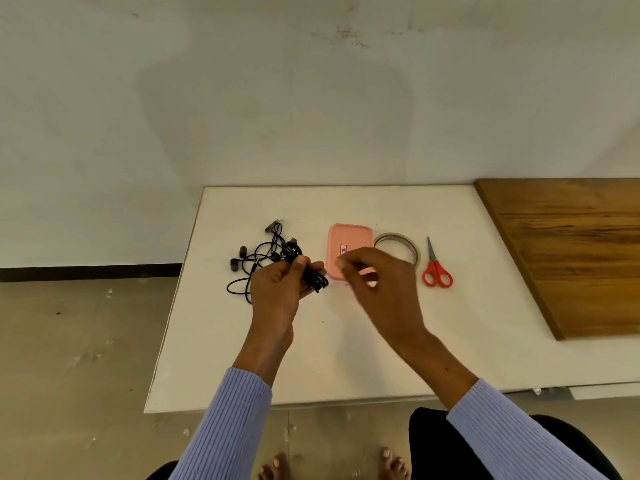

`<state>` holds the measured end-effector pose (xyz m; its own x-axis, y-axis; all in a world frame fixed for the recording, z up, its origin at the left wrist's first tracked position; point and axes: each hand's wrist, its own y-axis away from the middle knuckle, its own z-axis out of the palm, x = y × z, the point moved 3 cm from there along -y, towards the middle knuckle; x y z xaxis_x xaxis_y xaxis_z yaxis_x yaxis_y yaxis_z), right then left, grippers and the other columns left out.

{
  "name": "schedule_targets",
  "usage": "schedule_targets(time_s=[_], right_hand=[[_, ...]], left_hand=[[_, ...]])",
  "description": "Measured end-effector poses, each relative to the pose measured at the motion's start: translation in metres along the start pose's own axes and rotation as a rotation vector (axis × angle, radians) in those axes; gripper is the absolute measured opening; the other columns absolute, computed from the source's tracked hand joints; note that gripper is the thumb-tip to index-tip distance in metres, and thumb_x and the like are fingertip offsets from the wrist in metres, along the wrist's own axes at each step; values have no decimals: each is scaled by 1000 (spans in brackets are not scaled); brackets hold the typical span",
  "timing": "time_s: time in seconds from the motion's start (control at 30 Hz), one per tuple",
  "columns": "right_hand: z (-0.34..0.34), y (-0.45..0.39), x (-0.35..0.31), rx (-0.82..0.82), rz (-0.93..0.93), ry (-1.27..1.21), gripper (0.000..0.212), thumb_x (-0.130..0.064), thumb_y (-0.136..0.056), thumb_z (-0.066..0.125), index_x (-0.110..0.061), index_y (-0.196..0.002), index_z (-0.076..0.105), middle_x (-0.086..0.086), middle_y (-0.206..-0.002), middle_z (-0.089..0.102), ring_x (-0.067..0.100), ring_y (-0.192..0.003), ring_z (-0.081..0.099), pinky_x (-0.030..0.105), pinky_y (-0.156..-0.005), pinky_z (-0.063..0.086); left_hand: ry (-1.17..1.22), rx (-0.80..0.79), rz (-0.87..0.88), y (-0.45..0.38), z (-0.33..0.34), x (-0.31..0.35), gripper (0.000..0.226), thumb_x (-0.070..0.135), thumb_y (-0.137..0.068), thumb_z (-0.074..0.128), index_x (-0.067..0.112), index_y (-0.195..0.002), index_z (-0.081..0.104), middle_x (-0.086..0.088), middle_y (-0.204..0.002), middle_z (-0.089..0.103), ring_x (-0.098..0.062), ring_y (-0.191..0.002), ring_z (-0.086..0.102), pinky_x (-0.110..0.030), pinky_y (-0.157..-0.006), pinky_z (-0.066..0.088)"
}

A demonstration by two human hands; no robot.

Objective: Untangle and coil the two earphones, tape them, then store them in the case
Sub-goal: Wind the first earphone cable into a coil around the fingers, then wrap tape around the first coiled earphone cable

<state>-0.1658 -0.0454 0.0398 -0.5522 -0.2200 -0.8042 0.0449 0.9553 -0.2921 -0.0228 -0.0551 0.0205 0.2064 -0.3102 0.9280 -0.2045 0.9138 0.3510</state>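
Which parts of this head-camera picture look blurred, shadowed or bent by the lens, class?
Head view: the right hand is motion-blurred; the left hand gripping the black earphone cable is sharper; a soft shadow falls on the wall; the wide lens splays the table edges.

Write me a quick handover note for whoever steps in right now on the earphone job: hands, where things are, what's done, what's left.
Left hand: shut on a partly coiled black earphone cable.
Right hand: raised over the pink case, fingers pinched, apparently holding nothing.
The rest of the earphones lie loose and tangled on the white table.
Tape roll and red scissors lie right of the case, which is closed.
Done: first coil begun.
Left: finish both coils, tape them, open the case, store them.
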Motion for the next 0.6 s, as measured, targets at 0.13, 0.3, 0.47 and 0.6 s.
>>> schedule_targets(time_s=[0.13, 0.3, 0.47, 0.6], right_hand=[[-32, -10, 44, 125, 126, 230, 11, -8, -86, 62, -12, -94, 69, -4, -90, 67, 10, -79, 62, 14, -68, 47], [-28, -4, 89, -368, 250, 651, 49, -11, -90, 57, -10, -137, 43, 9, -139, 47, 25, -129, 42, 32, -105, 35], [-25, 14, 83, -382, 208, 822, 35, -5, -87, 53, -17, -119, 60, 4, -115, 59, 24, -102, 58, 32, -80, 49], [-36, 31, 71, -350, 254, 809, 27, -6, -89, 52, -19, -110, 62, 0, -108, 63, 19, -96, 61, 27, -78, 47]], left_hand=[[-28, -62, -15, 4, 2, 2, 20, 8, -93, 53, 6, -79, 66, -8, -78, 72, -17, -68, 71, -20, -60, 55], [-100, -146, 4, 14, 11, 5, 23, 8, -94, 51, 9, -78, 67, -10, -81, 72, -19, -73, 69, -21, -68, 58], [-173, -192, -26, 22, 16, 2, 26, 9, -95, 50, 11, -76, 68, -9, -83, 72, -22, -84, 69, -21, -68, 55], [-205, -226, -69, 25, 14, -2, 22, 12, -96, 49, 4, -91, 69, -7, -90, 73, -22, -97, 66, -24, -77, 54]])
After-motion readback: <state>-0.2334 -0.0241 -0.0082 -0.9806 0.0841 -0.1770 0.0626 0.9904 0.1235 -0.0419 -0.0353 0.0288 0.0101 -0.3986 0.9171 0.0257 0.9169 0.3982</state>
